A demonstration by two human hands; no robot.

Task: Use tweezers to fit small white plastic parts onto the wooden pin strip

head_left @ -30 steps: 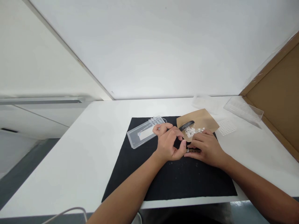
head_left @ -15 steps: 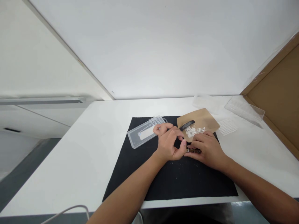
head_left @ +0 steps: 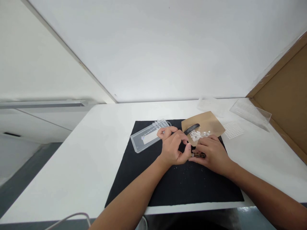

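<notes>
My right hand (head_left: 213, 155) is closed round a small dark brown piece with shiny metal spots (head_left: 199, 155), holding it low over the black mat (head_left: 182, 188). Against the left end of that piece is the thumb of my left hand (head_left: 173, 147). The left index finger curls towards the thumb, and whatever lies between them is too small to make out. A black curved strip (head_left: 192, 128) rests across the brown paper (head_left: 208, 119), its lower end hidden by my left fingers. Small white bits (head_left: 196, 135) are heaped on the paper, just beyond both hands.
Behind my left hand lies a clear plastic case (head_left: 139, 146) with a white label. To the right are a sheet of white dots (head_left: 233, 130) and a clear plastic box (head_left: 250, 112). A cardboard panel (head_left: 285, 89) stands at the white table's (head_left: 79, 159) right edge.
Hardly anything differs. Both hands keep their grip and place, and the whole view has shifted very slightly.
</notes>
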